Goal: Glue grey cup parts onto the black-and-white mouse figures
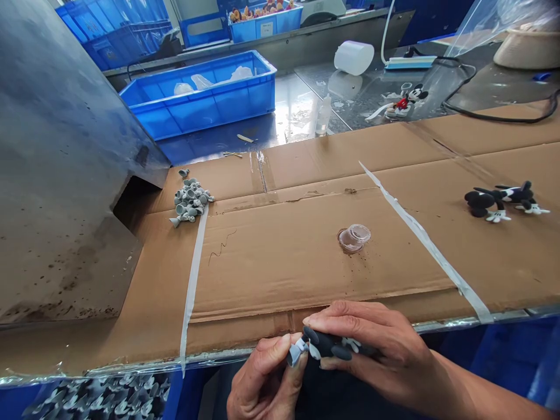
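At the table's front edge, my left hand [262, 382] pinches a small grey cone-shaped part [296, 353] between thumb and fingertips. My right hand [385, 353] is closed around a black-and-white toy figurine [324, 344], which lies sideways with a white-gloved hand showing near my fingers. The grey part meets the figurine's left end; whether they are joined I cannot tell. A heap of similar grey parts [191, 201] lies at the left of the cardboard [271, 274]. Beyond my hands stands a small clear cup [354, 237]. More black-and-white figurines [499, 201] lie at the right.
A metal housing [61, 175] walls off the left side. Behind the cardboard are a blue crate [214, 102], a small clear bottle [324, 116], a white cylinder [353, 57], a red-and-black figurine [403, 104] and a black cable [494, 118]. Below the edge, a bin holds grey pieces [100, 399].
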Available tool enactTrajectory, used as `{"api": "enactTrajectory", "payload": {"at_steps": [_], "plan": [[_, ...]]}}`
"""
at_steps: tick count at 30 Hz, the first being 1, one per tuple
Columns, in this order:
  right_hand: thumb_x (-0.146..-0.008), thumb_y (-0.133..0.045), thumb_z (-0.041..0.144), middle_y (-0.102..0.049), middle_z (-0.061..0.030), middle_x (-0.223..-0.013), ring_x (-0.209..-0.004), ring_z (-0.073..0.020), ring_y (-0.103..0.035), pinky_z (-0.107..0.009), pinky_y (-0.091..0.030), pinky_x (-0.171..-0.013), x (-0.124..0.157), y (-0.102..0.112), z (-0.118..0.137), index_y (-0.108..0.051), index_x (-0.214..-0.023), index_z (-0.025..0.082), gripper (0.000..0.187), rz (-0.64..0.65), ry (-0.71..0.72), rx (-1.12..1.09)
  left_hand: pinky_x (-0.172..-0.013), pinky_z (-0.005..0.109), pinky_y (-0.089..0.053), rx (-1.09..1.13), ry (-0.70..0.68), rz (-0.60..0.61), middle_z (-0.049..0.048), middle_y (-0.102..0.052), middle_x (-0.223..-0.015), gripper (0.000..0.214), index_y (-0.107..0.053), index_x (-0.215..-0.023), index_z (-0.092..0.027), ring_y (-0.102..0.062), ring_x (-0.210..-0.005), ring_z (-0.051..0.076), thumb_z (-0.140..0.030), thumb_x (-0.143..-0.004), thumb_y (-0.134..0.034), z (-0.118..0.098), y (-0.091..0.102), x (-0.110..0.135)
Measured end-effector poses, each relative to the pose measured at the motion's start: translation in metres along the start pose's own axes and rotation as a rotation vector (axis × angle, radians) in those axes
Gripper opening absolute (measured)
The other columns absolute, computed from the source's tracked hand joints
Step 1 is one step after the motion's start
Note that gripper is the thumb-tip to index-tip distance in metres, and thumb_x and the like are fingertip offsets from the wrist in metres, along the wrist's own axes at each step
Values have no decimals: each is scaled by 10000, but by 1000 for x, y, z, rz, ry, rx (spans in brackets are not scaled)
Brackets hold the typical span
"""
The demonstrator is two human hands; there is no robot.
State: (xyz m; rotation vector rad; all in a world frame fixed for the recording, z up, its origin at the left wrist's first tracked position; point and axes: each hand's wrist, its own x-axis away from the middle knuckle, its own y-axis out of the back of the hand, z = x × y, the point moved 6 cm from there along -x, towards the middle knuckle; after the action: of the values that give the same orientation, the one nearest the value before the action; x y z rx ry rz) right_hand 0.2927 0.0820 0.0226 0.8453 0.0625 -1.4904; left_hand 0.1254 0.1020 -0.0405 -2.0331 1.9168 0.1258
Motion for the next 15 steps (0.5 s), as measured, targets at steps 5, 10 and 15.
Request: {"api": "enactTrajectory", "payload": {"at_steps": [5, 10, 15], "plan": [[-1007, -659, 195, -786, -90, -964, -852, -167, -764, -236, -640, -770, -1, 0, 0, -656, -1252, 197, 245, -14, -8, -16, -693, 199, -613, 3, 5, -23, -19, -824, -866, 186, -831, -981, -258, -751, -722, 140, -241, -804, -885, -1, 0, -1], [-1008, -657, 191, -787, -92, -961, -848, -164, -764, -233, -641, -770, -2, 0, 1, -652, -1246, 195, 238, -8, -6, -14, -620, 246, -633, -20, 5, -47, 17, -822, -814, 163, -835, -940, -243, -754, -667, 175, -280, -792, -893, -1, 1, -2], [-1009, -653, 188, -786, -100, -956, -845, -163, -762, -231, -639, -769, -2, -1, 0, -643, -1234, 183, 225, -7, 4, 0, -635, 225, -627, -21, 3, -27, 9, -823, -828, 172, -835, -951, -247, -757, -681, 164, -264, -790, -894, -1, 1, -2]]}}
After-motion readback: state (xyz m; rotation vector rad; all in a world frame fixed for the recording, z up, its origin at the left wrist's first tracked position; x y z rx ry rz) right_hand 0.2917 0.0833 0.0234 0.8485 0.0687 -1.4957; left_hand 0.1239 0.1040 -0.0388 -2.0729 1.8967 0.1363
